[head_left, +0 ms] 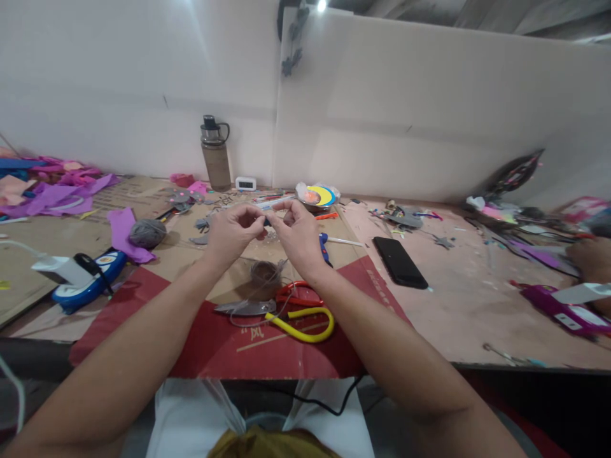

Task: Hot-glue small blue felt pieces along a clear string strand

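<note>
My left hand and my right hand meet above the middle of the table, fingertips pinched together. Between them is a small dark bit, mostly hidden by the fingers and too small to name. Below the hands rests a brownish-grey ball of yarn, its loose strand looping over the red sheet. Close by, scissors with one red and one yellow handle lie spread, blades pointing left. A blue glue gun is partly hidden behind my right hand.
A black phone lies to the right. On the left are a grey yarn ball, a blue power strip and purple scraps. A bottle stands by the wall. At the far right, a person's hand is near a magenta power strip.
</note>
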